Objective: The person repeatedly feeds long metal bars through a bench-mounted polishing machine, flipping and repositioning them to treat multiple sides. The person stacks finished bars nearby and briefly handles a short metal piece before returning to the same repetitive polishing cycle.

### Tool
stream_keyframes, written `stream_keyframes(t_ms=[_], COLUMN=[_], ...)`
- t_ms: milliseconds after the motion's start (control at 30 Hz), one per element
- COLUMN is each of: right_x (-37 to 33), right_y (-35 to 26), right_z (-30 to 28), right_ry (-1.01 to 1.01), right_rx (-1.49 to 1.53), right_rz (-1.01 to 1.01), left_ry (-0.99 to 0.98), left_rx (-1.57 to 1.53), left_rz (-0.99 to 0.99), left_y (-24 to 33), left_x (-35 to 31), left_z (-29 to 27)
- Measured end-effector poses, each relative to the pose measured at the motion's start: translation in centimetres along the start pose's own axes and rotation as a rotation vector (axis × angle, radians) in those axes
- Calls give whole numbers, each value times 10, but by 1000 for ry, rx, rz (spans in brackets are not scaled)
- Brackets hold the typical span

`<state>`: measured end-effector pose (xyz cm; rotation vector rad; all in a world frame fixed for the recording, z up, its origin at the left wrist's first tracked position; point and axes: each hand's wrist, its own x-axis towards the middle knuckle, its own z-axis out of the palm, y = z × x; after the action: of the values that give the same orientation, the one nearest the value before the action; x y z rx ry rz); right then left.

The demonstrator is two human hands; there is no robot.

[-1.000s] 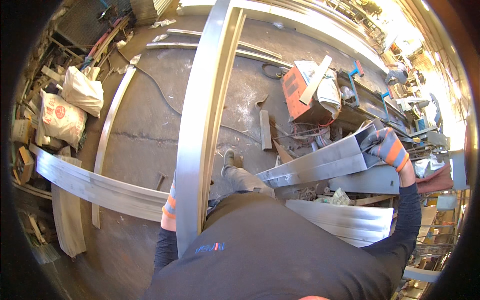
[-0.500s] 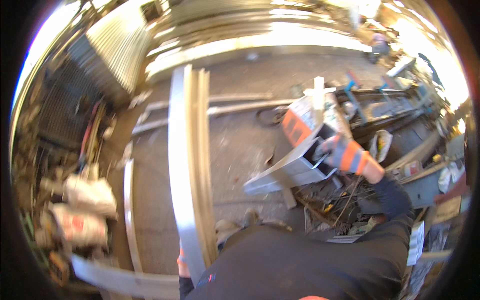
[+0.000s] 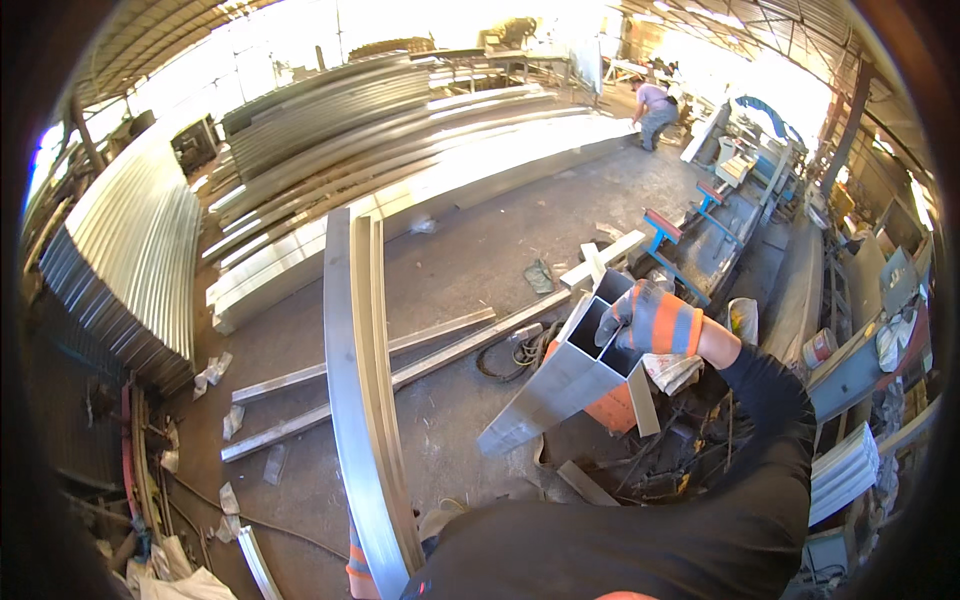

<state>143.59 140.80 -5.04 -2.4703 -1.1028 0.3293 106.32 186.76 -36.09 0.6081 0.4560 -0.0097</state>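
Note:
My right hand (image 3: pixel 640 318), in a grey glove with orange bands, grips the open end of short rectangular metal tubes (image 3: pixel 550 392). Its fingers hook over the wall at the tube mouths, and the tubes slant down to the left. Long metal profiles (image 3: pixel 345 370), silvery with channelled edges, run upward from my left side. Beside their lower end, just the orange-banded glove of my left hand (image 3: pixel 358 568) shows; its fingers are hidden.
Long beams (image 3: pixel 415 200) lie stacked across the back, where a person (image 3: pixel 655 110) bends over their far end. Corrugated sheets (image 3: pixel 140 240) stand at left. Two bars (image 3: pixel 440 368) cross the floor. A blue-legged roller stand (image 3: pixel 662 228) and scrap fill the right.
The view has lifted and turned, bringing the roof and far end of the shop in. My right hand still grips the tubes, which now point more steeply; the long profiles remain at my left.

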Motion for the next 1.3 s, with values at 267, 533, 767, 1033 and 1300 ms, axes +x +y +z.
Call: stream_keyframes(t_ms=[267, 533, 767, 1033, 1300], right_x=[213, 418, 543, 702, 865], right_y=[111, 299, 390, 532, 699], right_z=[-57, -96, -185, -278, -365], right_ry=[38, 306, 418, 440, 563], right_rx=[116, 155, -28, -222, -289], right_rz=[113, 16, 209, 633, 1006], left_ry=[-209, -311, -339, -522, -753], left_rx=[148, 222, 175, 194, 227], left_rz=[-179, -251, -271, -393, -720], left_y=[175, 271, 350, 399, 398], left_x=[316, 651, 886, 1269, 1629], left_z=[56, 158, 232, 349, 563])
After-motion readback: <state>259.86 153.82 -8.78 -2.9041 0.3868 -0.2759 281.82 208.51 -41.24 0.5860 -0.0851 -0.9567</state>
